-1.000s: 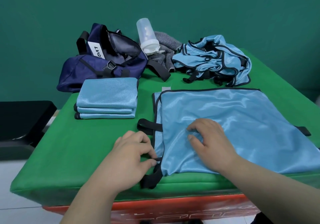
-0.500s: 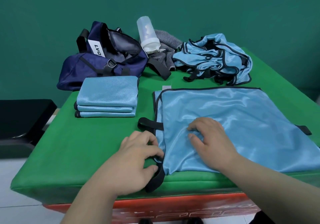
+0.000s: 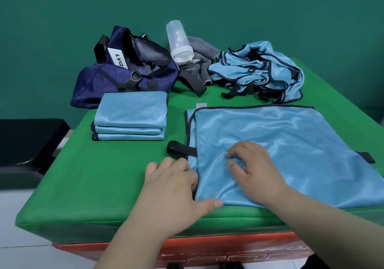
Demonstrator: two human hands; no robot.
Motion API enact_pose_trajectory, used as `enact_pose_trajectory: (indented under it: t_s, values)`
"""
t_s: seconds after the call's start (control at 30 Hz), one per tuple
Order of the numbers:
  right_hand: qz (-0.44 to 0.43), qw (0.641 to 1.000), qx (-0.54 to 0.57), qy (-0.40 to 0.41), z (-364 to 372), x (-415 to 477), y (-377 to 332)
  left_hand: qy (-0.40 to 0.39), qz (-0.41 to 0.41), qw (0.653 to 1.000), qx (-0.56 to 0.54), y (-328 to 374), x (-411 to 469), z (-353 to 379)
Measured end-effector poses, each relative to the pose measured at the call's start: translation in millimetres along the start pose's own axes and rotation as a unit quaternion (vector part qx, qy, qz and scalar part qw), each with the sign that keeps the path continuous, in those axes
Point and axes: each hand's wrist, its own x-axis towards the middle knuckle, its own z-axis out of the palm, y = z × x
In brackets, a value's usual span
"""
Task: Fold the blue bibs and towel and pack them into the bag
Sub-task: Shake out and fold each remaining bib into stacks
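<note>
The right hand is lying palm-down on the flat blue bib, its bent fingertips pressing the fabric without gripping. Just beside it, the left hand is curling its fingers over the bib's edge, thumb stretching along the near hem; whether it is holding anything is hidden. The navy bag is sitting well beyond the left hand.

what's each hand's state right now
left hand: holding the flat bib at its left edge
right hand: bent fingers press on it, grip cannot be told
</note>
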Motion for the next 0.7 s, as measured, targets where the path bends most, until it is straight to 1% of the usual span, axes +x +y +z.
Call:
enact_pose_trajectory:
  t_s: [0.2, 0.37, 0.57, 0.63, 0.7]
  values:
    - [0.002, 1.000, 0.001, -0.002, 0.9, 0.1, -0.3, 0.022, 0.014, 0.999, -0.025, -1.5, -3.0, 10.4]
    - [-0.001, 1.000, 0.001, 0.000, 0.6, 0.7, -0.5, 0.037, 0.007, 0.991, -0.129, 0.6, -1.0, 11.3]
    - [0.004, 1.000, -0.001, -0.002, 1.1, 0.8, -0.8, 0.119, -0.010, 0.957, -0.264, 10.7, -2.6, 5.2]
    - [0.004, 1.000, 0.001, -0.004, 0.8, 0.6, -0.6, 0.115, -0.020, 0.953, -0.280, 11.6, -5.3, 1.5]
    - [0.004, 1.000, 0.002, -0.003, 0.6, 0.7, -0.6, 0.104, -0.004, 0.958, -0.268, 10.1, -4.7, 1.5]
